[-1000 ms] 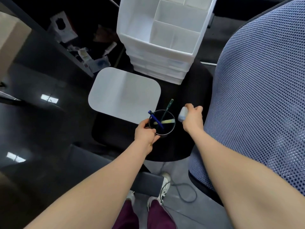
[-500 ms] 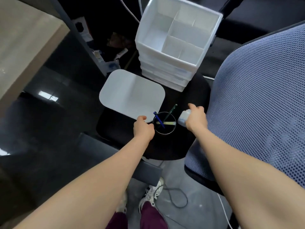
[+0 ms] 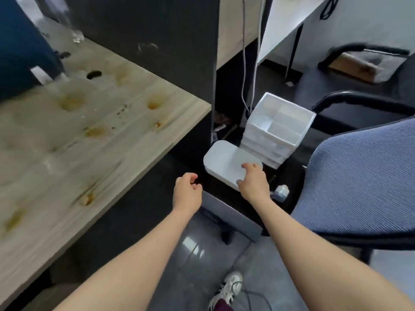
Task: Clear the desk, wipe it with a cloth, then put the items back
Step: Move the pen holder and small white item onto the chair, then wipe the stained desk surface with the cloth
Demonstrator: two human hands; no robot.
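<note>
The stained wooden desk (image 3: 89, 135) fills the left, its top bare apart from blurred items at its far end. A flat white box (image 3: 222, 161) lies on a black seat right of the desk, with a white drawer organiser (image 3: 280, 131) behind it. My right hand (image 3: 253, 184) rests on the box's near right corner, fingers on top and thumb at the edge. My left hand (image 3: 187, 193) hovers left of the box, loosely curled and holding nothing. A small white bottle (image 3: 281, 191) stands on the seat right of my right wrist. The pen cup is hidden behind my right hand.
A blue mesh chair back (image 3: 363, 176) stands close on the right, and a black armrest (image 3: 359, 97) behind it. Cables (image 3: 243, 63) hang by a dark partition (image 3: 157, 41). My shoe (image 3: 231, 286) and a floor cable are below.
My head has lifted, bringing the desk into view. My left hand let go of the pen cup and pulled back left. My right hand released the white bottle and moved onto the flat box.
</note>
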